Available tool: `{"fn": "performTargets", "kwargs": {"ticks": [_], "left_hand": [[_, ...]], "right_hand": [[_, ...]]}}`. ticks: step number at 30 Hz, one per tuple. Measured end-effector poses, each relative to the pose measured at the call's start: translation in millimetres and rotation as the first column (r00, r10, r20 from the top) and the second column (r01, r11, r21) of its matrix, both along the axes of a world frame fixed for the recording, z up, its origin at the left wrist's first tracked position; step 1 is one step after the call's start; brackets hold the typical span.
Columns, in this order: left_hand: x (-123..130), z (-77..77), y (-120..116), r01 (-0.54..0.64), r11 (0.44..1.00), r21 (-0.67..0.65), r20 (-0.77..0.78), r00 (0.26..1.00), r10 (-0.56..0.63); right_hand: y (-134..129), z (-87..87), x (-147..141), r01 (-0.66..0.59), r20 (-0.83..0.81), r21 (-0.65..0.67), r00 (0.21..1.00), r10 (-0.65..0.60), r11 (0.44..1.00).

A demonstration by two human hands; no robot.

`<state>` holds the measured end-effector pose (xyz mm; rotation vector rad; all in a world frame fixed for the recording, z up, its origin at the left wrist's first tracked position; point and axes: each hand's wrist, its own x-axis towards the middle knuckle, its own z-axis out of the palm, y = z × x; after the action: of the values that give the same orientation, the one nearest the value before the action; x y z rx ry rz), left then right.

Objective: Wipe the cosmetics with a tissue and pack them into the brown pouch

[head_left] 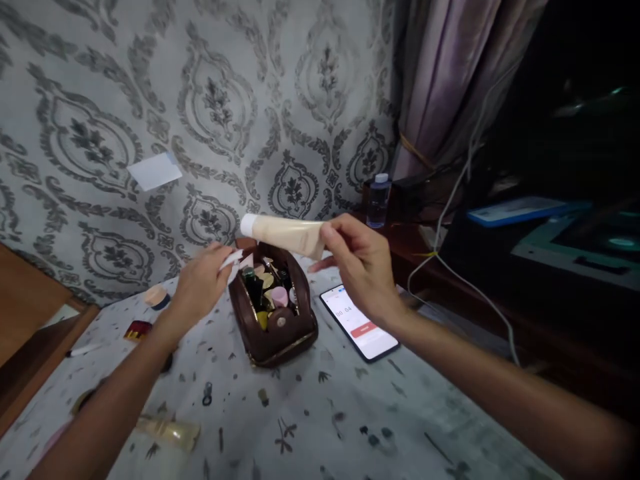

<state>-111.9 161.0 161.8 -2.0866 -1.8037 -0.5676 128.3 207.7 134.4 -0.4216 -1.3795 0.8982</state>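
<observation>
A cream-coloured squeeze tube (pixel 287 233) with a white cap is pinched at its flat end by my right hand (pixel 363 267). It points left, held nearly level above the back of a brown makeup bag (pixel 283 341). The bag stands unzipped, packed with several small cosmetics, among them a pink round item (pixel 279 297) and a dark bottle with a green top. At the bag's left rim, my left hand (pixel 200 283) is closed on a small white piece (pixel 231 259), perhaps tissue or paper; its kind is unclear.
A phone (pixel 367 333) showing a timer lies right of the bag. Along the left are a round jar (pixel 157 297), a red packet (pixel 138 330) and a clear tube (pixel 175 432), partly behind my forearm. A bottle (pixel 379 202) and white cable (pixel 470 293) are at the right.
</observation>
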Motion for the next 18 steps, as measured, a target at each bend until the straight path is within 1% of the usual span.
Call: {"fn": "performTargets", "kwargs": {"ticks": [1,3,6,8,11,13,16,18], "left_hand": [[-1.5,1.5,12.0,-0.037,0.999,-0.021,-0.102,0.994,0.035],[-2.5,1.9,30.2,-0.105,0.993,-0.053,-0.244,0.966,0.089],[-2.4,-0.2,44.8,-0.166,0.982,-0.089,-0.358,0.925,0.124],[-2.6,-0.8,48.8,-0.181,0.976,-0.125,-0.381,0.916,0.121],[-1.5,2.2,51.0,-0.19,0.959,-0.209,-0.346,0.932,0.109],[1.0,5.8,51.5,-0.208,0.938,-0.276,-0.333,0.937,0.11],[5.3,10.8,52.2,-0.243,0.91,-0.337,-0.354,0.928,0.117],[6.9,12.7,53.0,-0.25,0.904,-0.348,-0.363,0.925,0.116]], "right_hand": [[12.8,0.3,0.2,-0.004,0.011,0.023,1.0,0.003,1.0],[37.0,-0.5,-1.7,-0.02,0.05,0.065,0.999,0.017,0.998],[69.3,-4.1,-8.9,-0.042,0.118,0.129,0.993,0.027,0.991],[87.9,-7.0,-15.4,-0.048,0.158,0.167,0.987,0.022,0.985],[111.1,-9.5,-26.1,-0.042,0.223,0.219,0.975,-0.009,0.975],[123.5,-8.3,-33.3,-0.035,0.281,0.26,0.959,-0.041,0.965],[137.2,-2.4,-44.5,-0.047,0.401,0.328,0.911,-0.094,0.944],[143.1,2.7,-52.6,-0.084,0.495,0.362,0.861,-0.115,0.928]]}}
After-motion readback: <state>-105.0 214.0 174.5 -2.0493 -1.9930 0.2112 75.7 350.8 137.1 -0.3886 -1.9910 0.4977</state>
